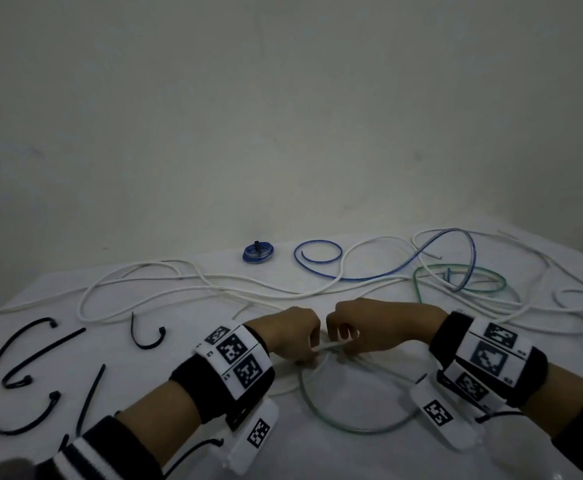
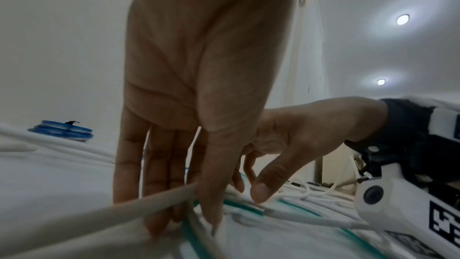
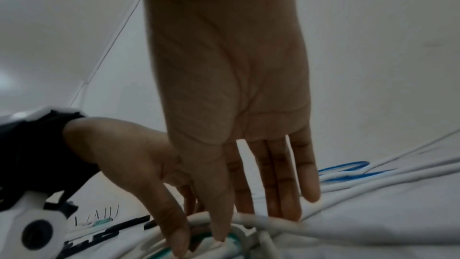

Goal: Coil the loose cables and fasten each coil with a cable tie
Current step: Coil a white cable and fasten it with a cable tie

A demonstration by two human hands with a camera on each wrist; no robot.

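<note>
A greenish-grey cable coil point(image 1: 352, 426) lies on the white cloth close to me, and both hands meet over its far side. My left hand point(image 1: 312, 355) pinches a white strand point(image 2: 149, 201) between thumb and fingers, right over the coil's teal turns point(image 2: 193, 231). My right hand point(image 1: 342, 351) touches the left one; its thumb point(image 3: 220, 231) presses down on the bundled turns point(image 3: 239, 240) where the white strand crosses them. Seen from the left wrist, the right hand point(image 2: 251, 188) has thumb and bent forefinger closed on the strand. The crossing itself is hidden under the fingers.
Several black cable ties point(image 1: 37, 351) lie at the left. A tied blue coil point(image 1: 258, 253) sits at the back. Loose blue cable point(image 1: 318, 259), green cable point(image 1: 461, 277) and long white cables point(image 1: 179, 289) sprawl across the far half and right side.
</note>
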